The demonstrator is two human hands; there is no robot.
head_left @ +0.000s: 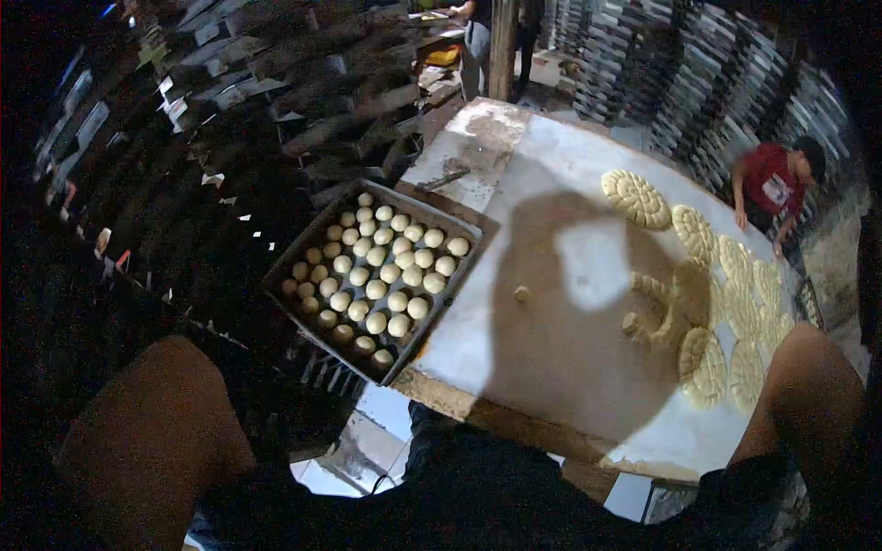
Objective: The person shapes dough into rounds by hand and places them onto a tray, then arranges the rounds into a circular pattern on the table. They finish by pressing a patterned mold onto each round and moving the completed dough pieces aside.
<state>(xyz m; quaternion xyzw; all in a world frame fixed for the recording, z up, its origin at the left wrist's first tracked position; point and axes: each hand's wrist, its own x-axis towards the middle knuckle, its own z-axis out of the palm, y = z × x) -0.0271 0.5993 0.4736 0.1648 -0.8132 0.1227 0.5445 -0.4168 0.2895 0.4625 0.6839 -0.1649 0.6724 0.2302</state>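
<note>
Braided dough ovals (pixel 702 367) lie on the worktable (pixel 551 404) toward two o'clock from the wearer, the bent right arm (pixel 808 381) nearer them than the left arm (pixel 152 422). The closest oval's long axis runs roughly twelve to six; the farthest one's, ten to four. Just toward nine o'clock of the group sits an open curl of dough (pixel 649 284). The baking tray (pixel 441 308) of dough balls (pixel 376 289) is toward eleven o'clock. Both hands are out of view, so I cannot tell whether they hold anything.
</note>
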